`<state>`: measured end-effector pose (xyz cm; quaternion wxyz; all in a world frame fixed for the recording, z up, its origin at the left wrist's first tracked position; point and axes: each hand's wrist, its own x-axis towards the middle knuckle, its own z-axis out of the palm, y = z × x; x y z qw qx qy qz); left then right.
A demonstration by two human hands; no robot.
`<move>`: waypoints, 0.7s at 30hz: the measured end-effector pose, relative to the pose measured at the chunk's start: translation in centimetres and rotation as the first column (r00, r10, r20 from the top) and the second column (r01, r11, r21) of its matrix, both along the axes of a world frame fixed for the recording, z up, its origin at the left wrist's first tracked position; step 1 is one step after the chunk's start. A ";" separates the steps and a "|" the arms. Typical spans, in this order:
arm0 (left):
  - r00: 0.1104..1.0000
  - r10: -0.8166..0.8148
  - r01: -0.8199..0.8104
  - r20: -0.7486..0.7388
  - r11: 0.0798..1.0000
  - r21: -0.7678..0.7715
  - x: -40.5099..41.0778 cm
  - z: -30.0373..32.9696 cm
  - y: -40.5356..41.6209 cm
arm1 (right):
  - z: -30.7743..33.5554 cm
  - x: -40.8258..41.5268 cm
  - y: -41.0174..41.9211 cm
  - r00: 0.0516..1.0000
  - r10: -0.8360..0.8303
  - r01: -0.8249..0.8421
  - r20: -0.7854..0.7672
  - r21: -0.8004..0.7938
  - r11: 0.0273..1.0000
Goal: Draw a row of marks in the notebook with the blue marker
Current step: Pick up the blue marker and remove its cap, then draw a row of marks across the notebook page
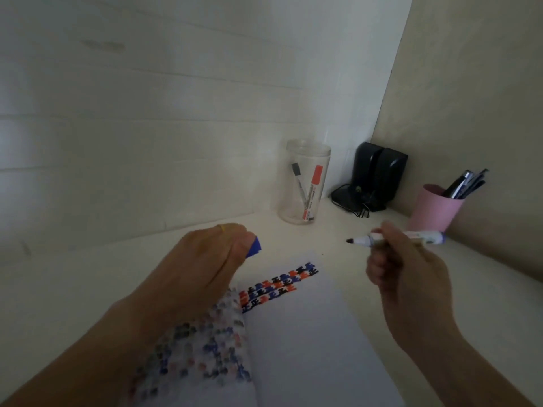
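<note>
Now my right hand (405, 277) grips the uncapped blue marker (396, 237) above the notebook (308, 333); my left hand (205, 265) pinches its blue cap (255, 246).

Your notebook (308, 333) lies open on the desk (88, 274) at its near edge, rows of marks (279, 284) along the far end of its right page. Your left hand (199, 268) hangs over the left page's far end with the marker cap (254, 246); your right hand (408, 283) hovers right of the notebook, marker (396, 237) tip pointing left. In the desk's far right corner stand the speakers (379, 177), the jar (305, 183) with two markers inside to their left, and the cup (435, 207) of pens against the right wall.
</note>
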<state>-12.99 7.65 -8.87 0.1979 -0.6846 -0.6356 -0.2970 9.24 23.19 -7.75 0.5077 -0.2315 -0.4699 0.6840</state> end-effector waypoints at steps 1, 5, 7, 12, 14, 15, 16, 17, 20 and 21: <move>0.999 -0.038 0.038 0.005 0.999 -0.022 0.2 -0.7 0.8 | -0.4 -0.5 -0.5 0.999 0.028 -0.029 0.041 0.034 0.999; 0.994 -0.080 0.093 0.068 0.972 -0.217 1.5 -2.5 2.1 | -1.5 -1.6 -0.9 0.993 0.077 -0.087 0.093 0.102 0.991; 0.985 -0.042 0.083 0.167 0.966 -0.245 1.9 -2.3 2.0 | -1.7 -1.3 -0.5 0.989 0.091 -0.104 0.119 0.111 0.988; 0.851 -0.008 0.251 0.526 0.885 -0.392 1.5 -2.3 1.6 | -3.0 -1.4 -0.4 0.937 0.144 -0.209 0.319 0.180 0.961; 0.874 -0.015 0.256 0.486 0.864 -0.433 0.9 -2.7 1.3 | -3.4 -1.6 -0.4 0.901 0.140 -0.238 0.410 0.199 0.951; 0.897 -0.024 0.248 0.442 0.856 -0.455 0.6 -2.9 1.2 | -3.5 -1.7 -0.3 0.885 0.138 -0.250 0.446 0.203 0.947; 0.909 -0.032 0.243 0.416 0.851 -0.466 0.4 -3.2 1.2 | -3.6 -1.7 -0.3 0.869 0.128 -0.255 0.478 0.212 0.943; 0.910 -0.034 0.243 0.412 0.850 -0.467 0.3 -3.3 1.1 | -3.7 -1.8 -0.2 0.856 0.113 -0.255 0.505 0.222 0.941; 0.906 -0.034 0.249 0.423 0.849 -0.465 0.0 -3.6 1.2 | -4.3 -2.0 0.0 0.827 0.050 -0.236 0.560 0.266 0.935; 0.906 -0.037 0.250 0.421 0.849 -0.465 0.0 -3.6 1.3 | -4.5 -2.1 0.1 0.812 0.025 -0.231 0.583 0.281 0.931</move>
